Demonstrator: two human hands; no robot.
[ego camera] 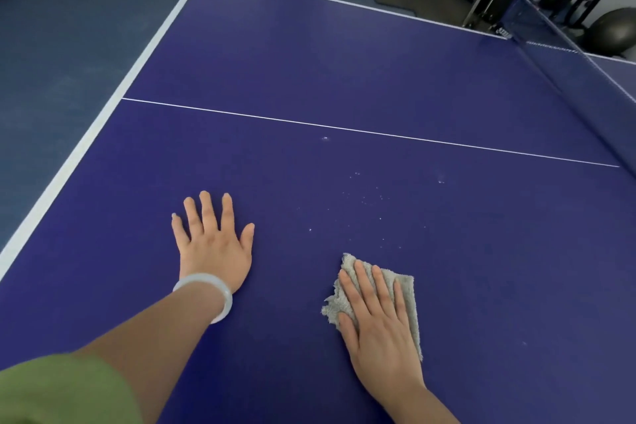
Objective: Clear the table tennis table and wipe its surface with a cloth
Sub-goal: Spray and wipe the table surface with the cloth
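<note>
The blue table tennis table (pixel 344 65) fills the view, with a thin white centre line running across it. My right hand (pixel 377 320) lies flat with straight fingers on a folded grey cloth (pixel 407 289), pressing it onto the near part of the table. My left hand (pixel 213 244) rests flat on the bare surface to the left, fingers spread, a pale bangle on its wrist. Small white specks (pixel 364 196) dot the surface just beyond the cloth.
The net (pixel 564 69) runs along the right side. The table's white edge (pixel 103 120) borders blue floor on the left. Gym equipment and an exercise ball (pixel 612 33) stand beyond the far right corner.
</note>
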